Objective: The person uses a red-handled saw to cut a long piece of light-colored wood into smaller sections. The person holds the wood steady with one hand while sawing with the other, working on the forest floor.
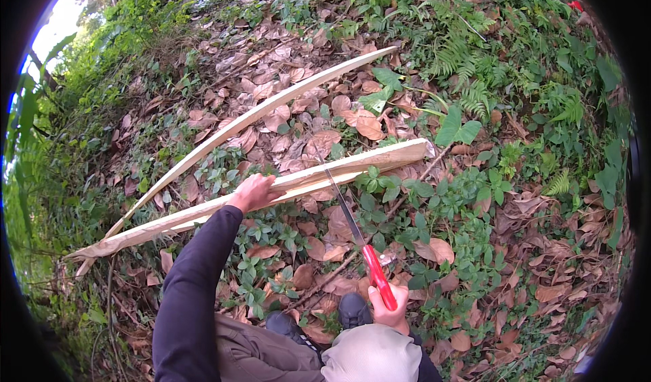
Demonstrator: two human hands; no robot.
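Split pole [190,212] lies crosswise ahead of the body, its long axis slanting from the near left to the farther right, with the left hand [252,193] directly on it and the right hand [392,312] well short of it, nearer the feet. Bare fingers of the left hand grip the wood from above, around mid-length; how far they wrap underneath is hidden. Closed around a glossy red handle [380,277], the right hand holds a handsaw whose narrow, dark steel blade [347,211] points away from the body and crosses the pole steeply, to the right of the left hand; whether the teeth bite into it cannot be told.

Pale and peeled-looking, the pole has rough, fibrous faces, a tapering left end and a thicker, blunt right end. Just below it runs a second pale strip [308,189]; whether the two are joined is unclear. Farther out, a slender curved slat [271,105] bows away, converging with the pole at the far left. Around them spread dry, curling brown leaves [369,127], low green plants [254,246], feathery ferns [451,60] and a broad, smooth heart-shaped leaf [456,130] beyond the blunt end.
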